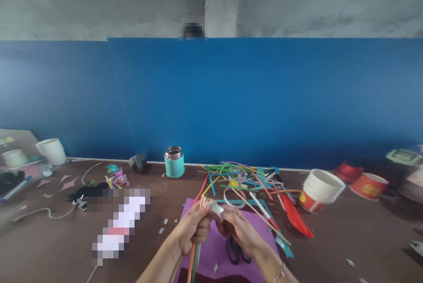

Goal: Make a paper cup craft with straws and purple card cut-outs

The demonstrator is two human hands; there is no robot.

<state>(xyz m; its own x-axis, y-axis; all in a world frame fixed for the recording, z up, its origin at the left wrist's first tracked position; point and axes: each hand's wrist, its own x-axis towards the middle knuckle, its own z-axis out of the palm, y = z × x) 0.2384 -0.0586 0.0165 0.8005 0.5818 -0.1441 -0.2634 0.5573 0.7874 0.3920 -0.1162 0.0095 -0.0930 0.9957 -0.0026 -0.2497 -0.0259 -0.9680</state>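
Near the middle, my left hand [196, 226] is closed round several thin strips [194, 252], orange, green and white, which hang down past its fist. Between both hands is a shiny clear piece of tape [215, 209], its exact shape blurred. My right hand [236, 226] pinches the right side of this tape with its fingertips. Beneath the hands lies a purple sheet [259, 239], and black scissor handles [235, 250] show beside my right wrist. Just beyond the hands is a loose pile of coloured strips [228, 173].
An open turquoise flask [174, 164] stands by the blue partition [211, 98]. Stacked paper cups [322, 189], red cups [368, 185] and a red plastic piece [295, 217] lie right. At left are a white cup [53, 151], a cable [49, 215] and paper scraps [68, 185].
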